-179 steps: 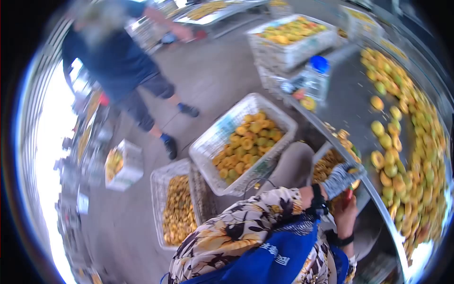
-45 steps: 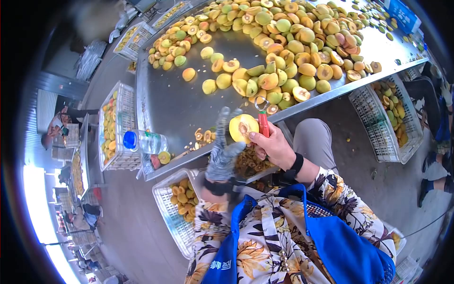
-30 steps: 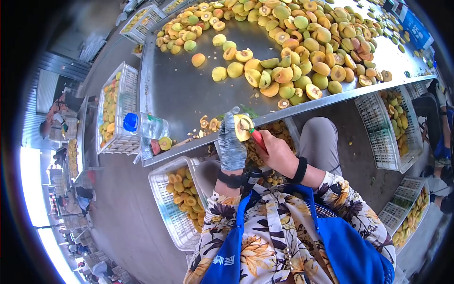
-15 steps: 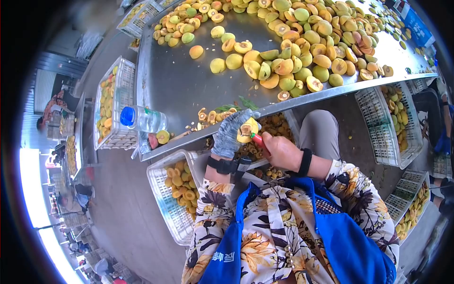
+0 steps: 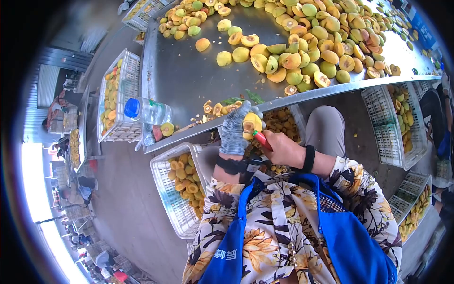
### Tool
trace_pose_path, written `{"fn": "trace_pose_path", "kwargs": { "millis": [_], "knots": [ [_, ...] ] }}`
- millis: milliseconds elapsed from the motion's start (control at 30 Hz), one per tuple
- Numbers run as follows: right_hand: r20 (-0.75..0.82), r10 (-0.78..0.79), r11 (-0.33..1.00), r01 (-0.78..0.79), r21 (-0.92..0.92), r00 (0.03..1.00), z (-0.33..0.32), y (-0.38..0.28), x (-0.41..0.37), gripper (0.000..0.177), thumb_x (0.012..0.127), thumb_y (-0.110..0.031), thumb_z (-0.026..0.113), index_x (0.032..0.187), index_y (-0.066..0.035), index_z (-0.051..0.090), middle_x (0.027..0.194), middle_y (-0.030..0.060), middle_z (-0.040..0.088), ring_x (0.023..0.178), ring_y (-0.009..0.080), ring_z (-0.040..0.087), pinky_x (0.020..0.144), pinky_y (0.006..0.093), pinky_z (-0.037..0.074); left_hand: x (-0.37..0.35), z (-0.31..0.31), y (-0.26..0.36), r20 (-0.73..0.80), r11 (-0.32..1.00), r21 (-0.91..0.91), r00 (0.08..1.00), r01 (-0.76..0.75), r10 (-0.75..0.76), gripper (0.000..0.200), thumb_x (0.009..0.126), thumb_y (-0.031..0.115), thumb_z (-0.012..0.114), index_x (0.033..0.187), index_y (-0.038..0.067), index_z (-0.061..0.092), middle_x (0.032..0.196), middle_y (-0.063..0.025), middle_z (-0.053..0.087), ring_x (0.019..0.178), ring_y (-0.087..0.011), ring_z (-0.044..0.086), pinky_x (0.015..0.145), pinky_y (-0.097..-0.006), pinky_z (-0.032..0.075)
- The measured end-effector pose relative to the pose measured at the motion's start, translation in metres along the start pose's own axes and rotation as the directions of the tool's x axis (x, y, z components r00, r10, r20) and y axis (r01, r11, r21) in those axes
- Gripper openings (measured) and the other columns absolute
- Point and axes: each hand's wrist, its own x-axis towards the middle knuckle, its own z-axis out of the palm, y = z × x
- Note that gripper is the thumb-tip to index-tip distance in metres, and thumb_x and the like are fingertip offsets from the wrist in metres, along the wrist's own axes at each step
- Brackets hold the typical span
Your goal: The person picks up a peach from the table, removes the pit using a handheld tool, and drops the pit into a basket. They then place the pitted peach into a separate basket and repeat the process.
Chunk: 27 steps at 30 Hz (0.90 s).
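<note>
Red tool [image 5: 262, 139] aslant, tip toward fruit [image 5: 251, 124]

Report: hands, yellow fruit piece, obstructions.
Gray-gloved left hand: holding yellow fruit piece. Bare right hand: gripping red-handled tool at that piece. Nothing visibly blocking.

The round, golden-yellow fruit half [image 5: 251, 125] showed orange tints. The slim red-handled tool [image 5: 263, 139] had a green collar. The knitted grey glove [image 5: 232, 133] was streaked lighter and darker. The cream cloth blouse [image 5: 258, 248] bore orange-yellow flowers and blackish-purple leaves; the bright blue cloth apron [image 5: 352, 248] carried white lettering. The flat metal table [image 5: 189, 78] was silver-grey, the clear plastic bottle [image 5: 153, 112] blue-capped.
</note>
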Motion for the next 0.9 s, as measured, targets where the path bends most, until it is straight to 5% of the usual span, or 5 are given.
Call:
{"fn": "trace_pose_path", "kwargs": {
  "millis": [267, 667, 800, 867, 900],
  "knots": [
    [0.277, 0.160, 0.930, -0.239, 0.280, 0.947, -0.004, -0.012, 0.003, 0.021, 0.076, -0.008, 0.060, 0.090, -0.002, 0.046, 0.062, 0.0091, 0.052, 0.048, 0.0192, 0.053, 0.046, 0.0335, 0.042, -0.002, 0.003, -0.010, -0.020, 0.915, 0.195, 0.931, -0.353, 0.364, 0.020, 0.085, 0.022, 0.060, 0.084, 0.002, 0.058, 0.071, -0.0125, 0.062, 0.057, -0.0240, 0.061, 0.050, -0.0311, 0.051],
    [0.602, -0.249, 0.139, -0.588, 0.797, 0.758, -0.009, -0.026, 0.003, 0.014, 0.085, -0.008, 0.054, 0.097, -0.009, 0.047, 0.057, -0.0021, 0.038, 0.039, 0.0036, 0.031, 0.033, 0.0201, 0.030, -0.009, 0.010, 0.010, -0.084, 0.996, -0.085, 0.996, -0.019, 0.012, 0.026, 0.087, 0.035, 0.054, 0.090, 0.009, 0.055, 0.077, -0.0077, 0.059, 0.058, -0.0209, 0.060, 0.041, -0.0269, 0.047],
    [0.557, 0.023, 0.408, -0.516, 0.753, 0.830, -0.016, -0.023, 0.011, 0.015, 0.083, -0.012, 0.059, 0.094, -0.008, 0.051, 0.059, -0.0027, 0.044, 0.040, 0.0035, 0.038, 0.033, 0.0186, 0.031, -0.010, -0.028, 0.032, -0.169, 0.992, -0.069, 0.981, -0.106, 0.093, 0.034, 0.087, 0.045, 0.050, 0.093, 0.011, 0.056, 0.086, -0.0085, 0.062, 0.058, -0.0202, 0.060, 0.037, -0.0267, 0.042],
    [-0.032, -0.124, 0.990, 0.122, -0.064, 0.992, 0.003, 0.016, 0.017, 0.024, 0.074, -0.017, 0.066, 0.086, 0.000, 0.053, 0.062, 0.0136, 0.055, 0.049, 0.0261, 0.055, 0.048, 0.0337, 0.045, -0.022, -0.029, 0.050, -0.379, 0.992, 0.004, 0.917, -0.130, 0.122, 0.041, 0.087, 0.047, 0.050, 0.093, 0.007, 0.056, 0.088, -0.0099, 0.063, 0.064, -0.0207, 0.062, 0.045, -0.0287, 0.048],
    [-0.054, -0.037, 0.999, 0.039, 0.025, 0.998, 0.006, 0.009, 0.018, 0.024, 0.075, -0.015, 0.065, 0.088, 0.000, 0.052, 0.063, 0.0143, 0.056, 0.053, 0.0260, 0.056, 0.052, 0.0347, 0.045, -0.024, -0.028, 0.054, -0.433, 0.974, -0.048, 0.883, -0.222, 0.180, 0.046, 0.088, 0.048, 0.048, 0.091, 0.003, 0.058, 0.083, -0.0113, 0.063, 0.070, -0.0216, 0.063, 0.056, -0.0313, 0.053]
  ]
}}
